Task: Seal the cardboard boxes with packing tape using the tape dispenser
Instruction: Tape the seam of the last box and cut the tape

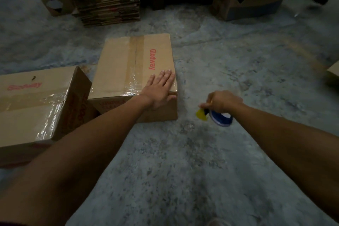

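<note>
Left hand (161, 88) flat on taped Glodway box (132, 71), right hand (222, 102) gripping blue-and-yellow tape dispenser (216, 116)

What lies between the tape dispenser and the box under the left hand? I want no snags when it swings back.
Only bare concrete floor, as the head view shows. The tape dispenser, gripped by the right hand, hangs apart from the box.

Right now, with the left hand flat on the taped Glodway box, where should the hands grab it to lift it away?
Grip the Glodway box by its two short end walls, one hand per side, low down. The near-right corner under the left hand is free; the left side crowds the tilted neighbouring box, so the far end looks easier.
</note>
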Available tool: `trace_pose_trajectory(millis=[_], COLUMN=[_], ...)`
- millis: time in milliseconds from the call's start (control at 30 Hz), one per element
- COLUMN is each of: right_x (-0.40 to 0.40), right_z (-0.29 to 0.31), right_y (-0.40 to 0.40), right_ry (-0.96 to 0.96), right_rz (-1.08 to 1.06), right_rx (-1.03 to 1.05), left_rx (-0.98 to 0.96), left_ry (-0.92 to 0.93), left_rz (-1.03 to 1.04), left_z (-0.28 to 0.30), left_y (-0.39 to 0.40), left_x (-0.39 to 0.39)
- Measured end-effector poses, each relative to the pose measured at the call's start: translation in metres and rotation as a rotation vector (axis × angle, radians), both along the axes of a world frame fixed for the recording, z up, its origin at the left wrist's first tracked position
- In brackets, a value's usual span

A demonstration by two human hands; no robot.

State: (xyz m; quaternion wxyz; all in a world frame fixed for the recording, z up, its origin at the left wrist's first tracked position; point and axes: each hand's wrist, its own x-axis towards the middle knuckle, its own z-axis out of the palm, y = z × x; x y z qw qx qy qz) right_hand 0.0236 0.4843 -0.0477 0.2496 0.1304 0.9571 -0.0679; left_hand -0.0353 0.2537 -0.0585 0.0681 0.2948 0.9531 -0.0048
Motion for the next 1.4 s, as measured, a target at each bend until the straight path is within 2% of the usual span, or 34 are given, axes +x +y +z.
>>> trace_pose_trajectory(millis=[133,233,300,367,433,500,633,733,800,867,933,1000,1067,1133,1233,1267,1333,1400], right_x=[-0.016,-0.023,-0.027,-0.032,-0.033,-0.03,-0.028,-0.03,-0.034,-0.053,-0.057,-0.031,-0.026,-0.02,-0.012,-0.009,-0.01,-0.014], right_z=[-0.001,0.023,0.04,0.05,0.058,0.06,0.059,0.058,0.058,0.039,0.032,0.064,0.069,0.078,0.084,0.087,0.08,0.072], right_y=[0.015,-0.008,-0.029,-0.05,-0.072,-0.091,-0.107,-0.103,-0.095,-0.073,-0.063,-0.085,-0.092,-0.101,-0.109,-0.114,-0.12,-0.125], right_ry=[0.262,0.269,0.236,0.219,0.211,0.194,0.258,0.321,0.41,0.467,0.527,0.536,0.488,0.498,0.492,0.475,0.449,0.465], right_rz=[-0.409,-0.707,-0.832,-0.827,-0.755,-0.691,-0.535,-0.498,-0.551,-0.623,-0.695,-0.764,-0.793,-0.82,-0.872,-0.86,-0.866,-0.862], right_rx=[-0.644,-1.004,-1.134,-1.255,-1.252,-1.189,-1.047,-0.971,-0.903,-0.866,-0.908,-0.93,-0.946,-0.958,-0.931,-0.933,-0.982,-0.959], left_rx=[0.028,0.294,0.337,0.212,0.174,0.276,0.401,0.486,0.643,0.677,0.575,0.398,0.288,0.317,0.322,0.299,0.225,0.347], left_ry=[-0.101,-0.27,-0.187,-0.034,0.043,0.001,-0.015,-0.194,-0.377,-0.508,-0.632,-0.734,-0.781,-0.685,-0.174,-0.087,-0.133,-0.332], left_rz=[-0.032,0.046,0.168,0.361,0.619,0.85,0.991,1.095,1.101,1.104,1.052,0.855,0.662,0.578,0.63,0.683,0.751,0.779], left_z=[0.008,0.024,0.028,0.027,0.024,0.025,0.043,0.05,0.048,0.049,0.052,0.057,0.074,0.089,0.092,0.087,0.071,0.064], left_y=[-0.006,-0.016,-0.033,-0.061,-0.094,-0.122,-0.146,-0.143,-0.13,-0.106,-0.078,-0.059,-0.052,-0.058,-0.1,-0.118,-0.15,-0.166], left_x=[-0.006,-0.008,-0.013,-0.019,-0.021,-0.02,-0.01,0.0,0.012,0.027,0.047,0.06,0.063,0.047,0.009,0.001,-0.012,-0.013])
